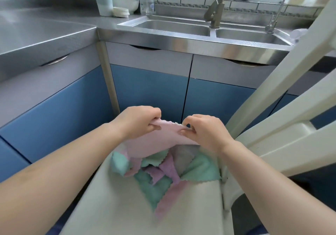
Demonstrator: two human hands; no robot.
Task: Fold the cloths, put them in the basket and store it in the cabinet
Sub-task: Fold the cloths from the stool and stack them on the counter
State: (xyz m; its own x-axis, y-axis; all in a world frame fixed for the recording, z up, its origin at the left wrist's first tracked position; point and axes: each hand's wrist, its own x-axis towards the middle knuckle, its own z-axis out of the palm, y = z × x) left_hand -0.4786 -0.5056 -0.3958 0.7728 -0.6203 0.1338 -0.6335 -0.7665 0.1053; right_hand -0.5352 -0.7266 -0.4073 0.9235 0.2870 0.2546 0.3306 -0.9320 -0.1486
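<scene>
Now left hand and right hand both pinched shut on the top edge of a pink cloth, held above a loose cloth pile, seemingly on a white chair seat

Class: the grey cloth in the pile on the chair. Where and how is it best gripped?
Probably by its pointed lower corner, from above. The grey cloth lies among the green and purple cloths with that corner on top; its upper part is hidden under the pink cloth both hands hold.
</scene>
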